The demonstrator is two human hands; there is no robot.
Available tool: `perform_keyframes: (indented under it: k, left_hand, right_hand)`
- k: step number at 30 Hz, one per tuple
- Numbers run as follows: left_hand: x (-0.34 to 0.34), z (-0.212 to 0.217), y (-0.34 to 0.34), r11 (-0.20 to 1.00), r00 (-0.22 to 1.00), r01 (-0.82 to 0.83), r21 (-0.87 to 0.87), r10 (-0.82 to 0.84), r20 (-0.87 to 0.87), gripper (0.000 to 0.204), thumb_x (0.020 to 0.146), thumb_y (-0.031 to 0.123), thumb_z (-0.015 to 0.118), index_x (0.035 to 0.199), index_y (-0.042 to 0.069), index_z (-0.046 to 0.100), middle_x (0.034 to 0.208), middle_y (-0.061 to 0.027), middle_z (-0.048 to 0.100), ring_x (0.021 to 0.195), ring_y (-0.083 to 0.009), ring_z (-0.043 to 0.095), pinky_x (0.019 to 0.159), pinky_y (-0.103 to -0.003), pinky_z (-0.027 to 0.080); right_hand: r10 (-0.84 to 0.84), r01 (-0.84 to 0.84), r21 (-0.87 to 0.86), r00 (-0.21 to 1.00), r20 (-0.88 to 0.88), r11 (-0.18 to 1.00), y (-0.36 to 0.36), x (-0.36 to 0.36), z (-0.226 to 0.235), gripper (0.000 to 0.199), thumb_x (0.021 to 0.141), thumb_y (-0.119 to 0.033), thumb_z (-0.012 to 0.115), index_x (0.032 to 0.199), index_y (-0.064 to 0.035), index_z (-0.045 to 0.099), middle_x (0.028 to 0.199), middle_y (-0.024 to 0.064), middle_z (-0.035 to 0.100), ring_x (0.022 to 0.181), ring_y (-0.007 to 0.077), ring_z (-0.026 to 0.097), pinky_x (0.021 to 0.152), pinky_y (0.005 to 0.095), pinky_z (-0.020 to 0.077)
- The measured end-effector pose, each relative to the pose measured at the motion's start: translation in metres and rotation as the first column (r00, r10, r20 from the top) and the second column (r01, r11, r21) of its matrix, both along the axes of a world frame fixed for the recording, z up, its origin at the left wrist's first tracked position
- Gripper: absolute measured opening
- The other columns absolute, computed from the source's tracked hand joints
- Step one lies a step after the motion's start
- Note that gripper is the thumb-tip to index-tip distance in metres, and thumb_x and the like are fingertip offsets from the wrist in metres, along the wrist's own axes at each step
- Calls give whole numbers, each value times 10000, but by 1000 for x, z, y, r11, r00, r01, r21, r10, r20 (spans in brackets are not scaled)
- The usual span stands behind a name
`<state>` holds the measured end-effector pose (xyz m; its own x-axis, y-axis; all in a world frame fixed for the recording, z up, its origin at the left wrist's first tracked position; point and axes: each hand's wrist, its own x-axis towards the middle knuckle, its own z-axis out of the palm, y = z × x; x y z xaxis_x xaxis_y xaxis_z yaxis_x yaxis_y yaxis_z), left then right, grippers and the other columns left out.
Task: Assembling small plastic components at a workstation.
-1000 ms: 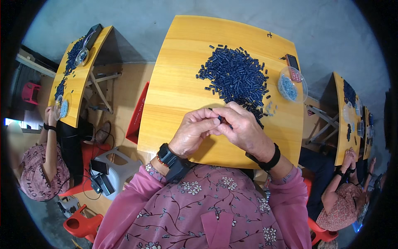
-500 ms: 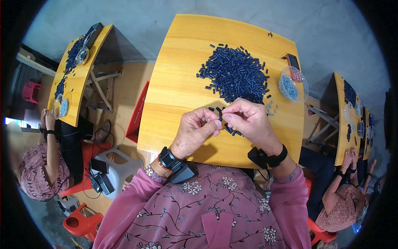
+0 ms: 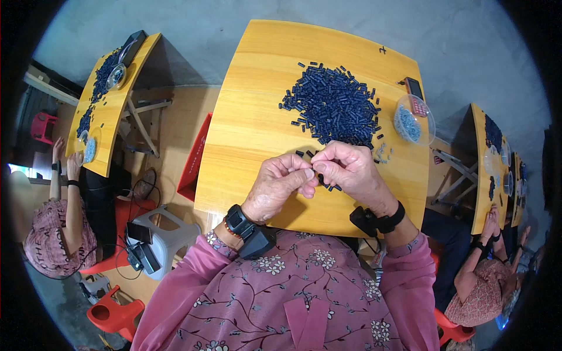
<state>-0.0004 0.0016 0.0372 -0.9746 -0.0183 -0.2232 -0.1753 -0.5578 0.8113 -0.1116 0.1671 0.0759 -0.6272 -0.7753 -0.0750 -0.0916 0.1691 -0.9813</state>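
— What are we seeing on the counter (image 3: 246, 134)?

— We are looking at smooth yellow wood with a light sheen. The dark blue pieces (image 3: 333, 105) are looking like matt plastic.

— And the bowl (image 3: 414, 120)?

— We are reading it as clear, glossy plastic. The sleeves (image 3: 193, 275) are showing soft pink floral cloth, and the wrist bands (image 3: 241, 222) are looking like matt black plastic.

— The floor (image 3: 234, 23)?

— We are seeing rough grey concrete.

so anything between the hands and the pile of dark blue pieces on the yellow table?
Nothing visible. The left hand and right hand meet fingertip to fingertip just short of the pile of dark blue pieces. Only a few loose pieces lie on the yellow table between.
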Motion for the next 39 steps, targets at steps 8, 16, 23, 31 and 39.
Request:
perform_keyframes:
  k: [8, 16, 23, 31, 39]
  left_hand:
    - [-4, -7, 3, 976, 998, -65, 207, 65, 5, 59, 940, 82, 628, 952, 24, 635, 898, -56, 681, 784, -107, 647, 686, -252, 546]
    - [-2, 3, 2, 982, 995, -35, 184, 17, 99, 71, 927, 57, 635, 982, 21, 663, 938, -54, 675, 829, -110, 653, 725, -256, 573]
    - [3, -6, 2, 991, 1000, -19, 132, 16, 26, 70, 925, 40, 625, 965, 9, 674, 932, -61, 681, 800, -105, 656, 718, -247, 565]
    - [-1, 6, 0, 998, 997, -28, -60, 32, 66, 73, 907, 22, 616, 886, -14, 675, 803, -52, 683, 721, -99, 651, 695, -239, 545]
    - [4, 2, 3, 993, 994, 23, -114, -11, 109, 67, 910, 18, 624, 889, -27, 668, 807, -64, 683, 709, -104, 637, 679, -246, 533]
  right_hand:
    - [27, -16, 28, 886, -463, 999, 1, 19, 16, 382, 784, -95, 742, 1114, 21, 589, 921, 144, 598, 787, 299, 622, 684, 376, 518]
    - [166, -84, 161, 777, -607, 983, 0, 14, 9, 300, 811, -144, 707, 1031, 25, 593, 883, 178, 593, 779, 359, 620, 677, 425, 511]
    - [90, -36, 103, 807, -583, 994, -2, 19, 0, 365, 832, -163, 693, 1127, 25, 590, 878, 186, 589, 759, 374, 626, 659, 426, 518]
    - [213, -126, 176, 703, -678, 976, -2, 11, -2, 336, 837, -268, 709, 895, 20, 546, 828, 174, 569, 743, 360, 614, 642, 431, 509]
    - [287, -140, 259, 634, -718, 956, 6, 19, -6, 334, 859, -302, 699, 833, 6, 574, 774, 148, 562, 710, 326, 618, 601, 413, 513]
